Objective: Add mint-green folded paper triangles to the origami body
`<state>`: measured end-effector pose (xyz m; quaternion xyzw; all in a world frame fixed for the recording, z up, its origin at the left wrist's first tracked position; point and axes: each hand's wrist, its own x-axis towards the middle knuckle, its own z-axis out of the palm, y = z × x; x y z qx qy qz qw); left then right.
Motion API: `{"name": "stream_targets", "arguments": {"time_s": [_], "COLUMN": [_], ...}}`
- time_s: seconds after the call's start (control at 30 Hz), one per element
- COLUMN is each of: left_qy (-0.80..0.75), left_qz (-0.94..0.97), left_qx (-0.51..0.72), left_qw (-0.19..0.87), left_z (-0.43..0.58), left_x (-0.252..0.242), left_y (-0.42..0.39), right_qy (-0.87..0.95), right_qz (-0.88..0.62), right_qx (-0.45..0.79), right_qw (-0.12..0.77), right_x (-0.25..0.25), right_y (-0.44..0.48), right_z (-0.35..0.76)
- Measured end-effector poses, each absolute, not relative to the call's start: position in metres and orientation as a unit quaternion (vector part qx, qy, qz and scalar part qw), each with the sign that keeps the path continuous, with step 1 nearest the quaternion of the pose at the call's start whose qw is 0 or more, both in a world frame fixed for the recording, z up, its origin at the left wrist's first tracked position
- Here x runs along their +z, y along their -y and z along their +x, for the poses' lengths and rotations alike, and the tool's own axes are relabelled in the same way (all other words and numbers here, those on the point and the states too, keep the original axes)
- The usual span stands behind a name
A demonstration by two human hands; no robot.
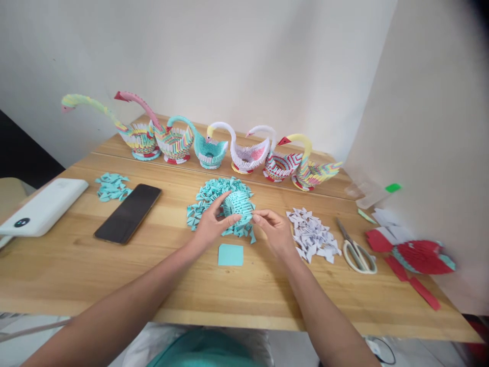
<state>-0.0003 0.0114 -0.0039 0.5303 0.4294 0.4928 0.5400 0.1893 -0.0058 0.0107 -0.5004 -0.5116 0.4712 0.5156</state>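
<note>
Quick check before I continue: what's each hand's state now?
Left hand: holding the turquoise folded-paper ring.
Right hand: at its edge; whether pinching anything, can't tell.

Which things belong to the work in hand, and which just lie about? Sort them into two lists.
In the work, it seems:
teal ring, held in the left hand, right hand at its edge
teal pile around it
perhaps the white pile

Apparently lying about:
phone
power bank
scissors
swans
red scraps
</note>
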Motion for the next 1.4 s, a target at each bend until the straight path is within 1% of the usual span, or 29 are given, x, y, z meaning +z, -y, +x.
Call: {"name": "stream_targets", "arguments": {"time_s": [0.13, 0.27, 0.6, 0.9, 1.13, 1.4], "left_qy": [-0.416, -0.402, -0.386, -0.386, -0.387, -0.406], "left_qz": [0.497, 0.485, 0.502, 0.495, 0.496, 0.506], "left_qx": [0.49, 0.493, 0.5, 0.503, 0.502, 0.499], "left_qw": [0.583, 0.6, 0.591, 0.594, 0.594, 0.574], "left_z": [0.0, 0.001, 0.002, 0.002, 0.002, 0.002], "left_x": [-0.004, -0.004, -0.008, -0.01, -0.009, -0.007], "left_y": [-0.012, -0.012, -0.012, -0.013, -0.012, -0.011], "right_qy": [0.509, 0.513, 0.518, 0.477, 0.484, 0.489], "right_qz": [-0.489, -0.492, -0.493, -0.478, -0.465, -0.455], "right_qx": [0.484, 0.482, 0.502, 0.544, 0.556, 0.563], "right_qw": [0.517, 0.511, 0.485, 0.497, 0.491, 0.487], "right_x": [0.013, 0.013, 0.001, 0.006, -0.004, -0.003], "right_y": [0.007, 0.007, 0.005, 0.004, 0.001, 0.002], "right_z": [0.187, 0.188, 0.188, 0.19, 0.193, 0.193]}}
